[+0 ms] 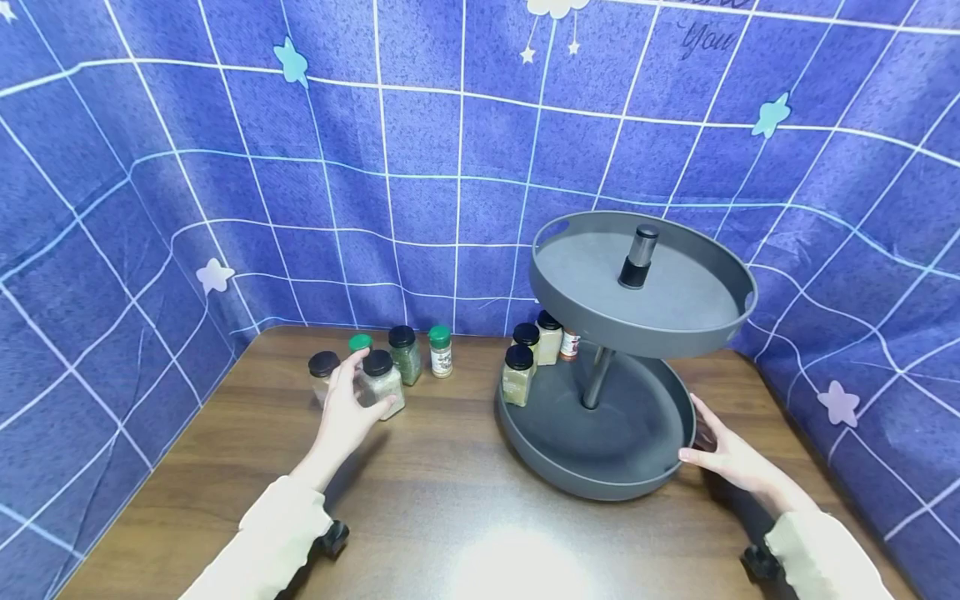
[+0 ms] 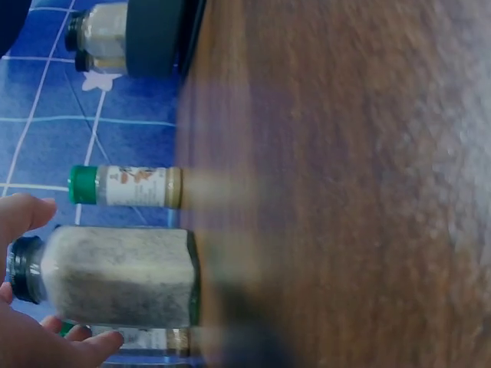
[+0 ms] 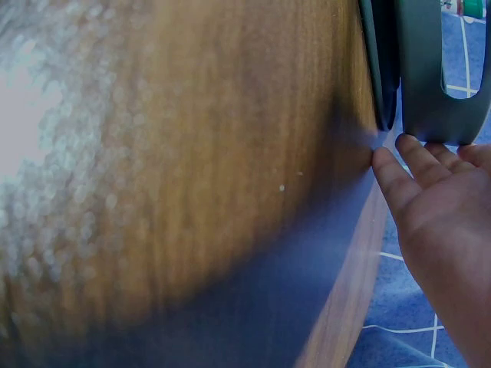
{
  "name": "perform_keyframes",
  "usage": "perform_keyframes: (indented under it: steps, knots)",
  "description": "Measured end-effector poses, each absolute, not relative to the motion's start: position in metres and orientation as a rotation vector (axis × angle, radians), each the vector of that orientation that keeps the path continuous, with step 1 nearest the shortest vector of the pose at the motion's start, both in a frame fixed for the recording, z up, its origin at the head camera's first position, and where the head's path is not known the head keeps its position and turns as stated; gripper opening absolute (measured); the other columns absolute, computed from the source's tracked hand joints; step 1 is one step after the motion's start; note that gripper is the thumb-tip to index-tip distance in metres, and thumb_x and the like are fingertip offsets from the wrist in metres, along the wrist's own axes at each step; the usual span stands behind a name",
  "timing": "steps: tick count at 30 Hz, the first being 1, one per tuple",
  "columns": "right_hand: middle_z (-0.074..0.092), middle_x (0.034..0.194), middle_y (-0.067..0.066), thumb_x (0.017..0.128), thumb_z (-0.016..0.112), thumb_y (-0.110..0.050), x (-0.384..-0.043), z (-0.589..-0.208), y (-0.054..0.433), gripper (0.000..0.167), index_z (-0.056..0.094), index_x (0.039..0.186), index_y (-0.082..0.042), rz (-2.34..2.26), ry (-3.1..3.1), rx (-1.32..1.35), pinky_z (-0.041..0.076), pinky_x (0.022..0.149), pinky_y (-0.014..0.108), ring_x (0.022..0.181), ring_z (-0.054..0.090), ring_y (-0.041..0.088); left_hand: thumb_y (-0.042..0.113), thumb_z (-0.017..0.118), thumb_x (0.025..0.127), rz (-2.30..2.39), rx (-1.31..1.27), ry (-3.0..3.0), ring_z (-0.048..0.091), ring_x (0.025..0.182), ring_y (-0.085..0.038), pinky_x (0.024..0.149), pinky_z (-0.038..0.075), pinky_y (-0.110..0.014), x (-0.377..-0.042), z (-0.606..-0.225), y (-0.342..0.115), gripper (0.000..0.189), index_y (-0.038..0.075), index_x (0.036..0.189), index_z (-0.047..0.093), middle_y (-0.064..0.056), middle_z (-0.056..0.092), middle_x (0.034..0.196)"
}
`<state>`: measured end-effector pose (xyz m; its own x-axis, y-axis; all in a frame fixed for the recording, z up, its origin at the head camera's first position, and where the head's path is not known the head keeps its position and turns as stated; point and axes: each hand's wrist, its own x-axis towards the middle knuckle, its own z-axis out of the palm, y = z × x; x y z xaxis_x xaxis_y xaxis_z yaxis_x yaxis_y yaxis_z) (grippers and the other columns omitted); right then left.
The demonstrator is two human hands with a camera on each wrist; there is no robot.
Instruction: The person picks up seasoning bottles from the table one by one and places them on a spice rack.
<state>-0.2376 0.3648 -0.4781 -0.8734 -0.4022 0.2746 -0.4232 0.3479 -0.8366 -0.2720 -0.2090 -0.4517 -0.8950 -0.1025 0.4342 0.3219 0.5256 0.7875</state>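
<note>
A spice jar (image 1: pixel 385 385) with a black lid and pale speckled contents stands on the table within the spread of my left hand (image 1: pixel 348 411). In the left wrist view the thumb is apart from this jar (image 2: pixel 123 276), while fingertips lie along its other side. My right hand (image 1: pixel 738 467) touches the outer wall of the grey two-tier turntable's lower tray (image 1: pixel 592 483) on its right side. Extended fingers (image 3: pixel 395 180) reach that wall in the right wrist view. Several black-lidded spice jars (image 1: pixel 517 375) and a small red-labelled bottle (image 1: pixel 569 345) stand in the lower tray.
Near my left hand stand another black-lidded jar (image 1: pixel 323 367), a green-capped bottle (image 1: pixel 361 342), a jar of green herbs (image 1: pixel 405 357) and a second green-capped bottle (image 1: pixel 441 353). The turntable's upper tray (image 1: pixel 697 287) overhangs the lower one. Blue grid-patterned cloth (image 1: pixel 420 208) surrounds the wooden table (image 1: pixel 420 500).
</note>
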Motion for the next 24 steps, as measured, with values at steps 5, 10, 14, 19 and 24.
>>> perform_keyframes:
  steps: [5, 10, 14, 19, 24]
  knots:
    - [0.033, 0.134, -0.02, 0.083, 0.062, 0.009, -0.238, -0.479, 0.365, 0.086, 0.002, 0.145, 0.012, 1.61, -2.559, 0.785, 0.035, 0.091, 0.004, 0.116, 0.04, -0.014, 0.004, 0.08, 0.068, -1.361, -0.185, -2.312, 0.041, 0.123, -0.036, 0.094, 0.045, -0.053, -0.281, -0.461, -0.212, 0.084, 0.012, 0.14, 0.037, -0.023, 0.041, 0.134]
    - [0.032, 0.137, -0.012, 0.083, 0.062, 0.008, -0.238, -0.48, 0.366, 0.086, 0.003, 0.145, 0.011, 1.596, -2.574, 0.766, 0.035, 0.091, 0.003, 0.116, 0.04, -0.014, 0.0, 0.078, 0.067, -1.382, -0.166, -2.29, 0.049, 0.11, -0.033, 0.085, 0.046, -0.047, -0.287, -0.465, -0.213, 0.084, 0.015, 0.139, 0.038, -0.021, 0.047, 0.129]
    - [0.034, 0.141, 0.014, 0.084, 0.063, 0.005, -0.239, -0.481, 0.367, 0.086, 0.003, 0.146, 0.01, 1.581, -2.601, 0.743, 0.035, 0.091, 0.004, 0.116, 0.039, -0.015, -0.002, 0.077, 0.068, -1.423, -0.134, -2.291, 0.049, 0.112, -0.035, 0.091, 0.044, -0.049, -0.289, -0.466, -0.213, 0.083, 0.014, 0.138, 0.038, -0.023, 0.046, 0.126]
    - [0.024, 0.136, 0.042, 0.085, 0.063, 0.004, -0.241, -0.481, 0.366, 0.086, 0.003, 0.146, 0.01, 1.552, -2.625, 0.731, 0.034, 0.091, 0.003, 0.116, 0.038, -0.015, -0.002, 0.077, 0.068, -1.45, -0.083, -2.305, 0.048, 0.115, -0.038, 0.1, 0.038, -0.05, -0.291, -0.466, -0.213, 0.079, 0.012, 0.136, 0.038, -0.023, 0.047, 0.126]
    - [0.024, 0.135, 0.042, 0.084, 0.063, 0.005, -0.239, -0.479, 0.365, 0.086, 0.003, 0.145, 0.01, 1.557, -2.615, 0.73, 0.035, 0.091, 0.004, 0.116, 0.038, -0.015, 0.0, 0.077, 0.068, -1.462, -0.054, -2.314, 0.05, 0.111, -0.035, 0.096, 0.039, -0.047, -0.292, -0.464, -0.212, 0.075, 0.01, 0.133, 0.04, -0.021, 0.05, 0.124]
